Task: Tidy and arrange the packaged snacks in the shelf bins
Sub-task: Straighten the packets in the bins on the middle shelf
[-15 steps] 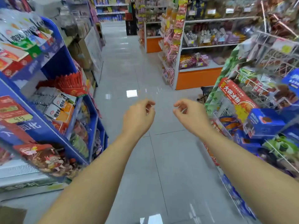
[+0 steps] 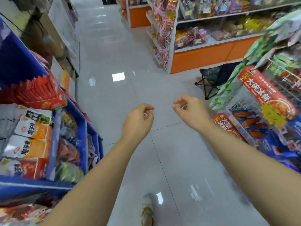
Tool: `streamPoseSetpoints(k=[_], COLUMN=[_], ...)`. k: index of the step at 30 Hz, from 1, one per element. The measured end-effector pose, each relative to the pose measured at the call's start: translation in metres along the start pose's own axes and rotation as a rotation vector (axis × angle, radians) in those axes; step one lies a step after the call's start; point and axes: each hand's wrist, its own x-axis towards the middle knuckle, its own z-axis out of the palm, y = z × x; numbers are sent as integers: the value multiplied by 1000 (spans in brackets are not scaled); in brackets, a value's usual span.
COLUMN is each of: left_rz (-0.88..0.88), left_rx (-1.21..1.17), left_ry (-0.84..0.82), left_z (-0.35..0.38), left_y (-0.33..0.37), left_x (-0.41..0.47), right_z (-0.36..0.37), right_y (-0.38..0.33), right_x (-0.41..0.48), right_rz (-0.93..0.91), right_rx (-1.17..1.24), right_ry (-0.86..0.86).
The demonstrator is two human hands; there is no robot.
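Head view: both arms reach out over the grey tiled floor (image 2: 164,162) at mid-frame. The left hand (image 2: 138,121) and the right hand (image 2: 190,111) are side by side, apart, fingers loosely curled and grasping nothing. Packaged snacks (image 2: 31,137) lie in the blue shelf bins (image 2: 32,188) at the left edge. More packs fill a wire rack (image 2: 239,104) at the right edge. A folding stool (image 2: 213,77) stands at upper right.
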Motion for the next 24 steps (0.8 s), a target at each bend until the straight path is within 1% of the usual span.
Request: streamPoseSetpoints(k=[3, 8, 15, 18, 21, 24], left_rz=[25, 22, 7, 20, 30, 42], left_rx=[12, -71, -91, -86, -72, -61], left_ry=[-34, -88, -146, -154, -167, -171], left_z=[-7, 0, 21, 33, 42, 51], left_y=[1, 4, 5, 10, 23, 39], left_x=[54, 123, 215, 267, 322, 377], right_z=[6, 8, 17, 16, 13, 6], right_y=[-3, 1, 21, 38, 50, 54], right_x=[40, 98, 181, 227, 282, 346], right_rz=[39, 96, 147, 169, 190, 172], right_rx=[3, -9, 10, 23, 11, 4], right_ry=[37, 73, 66, 76, 44, 32])
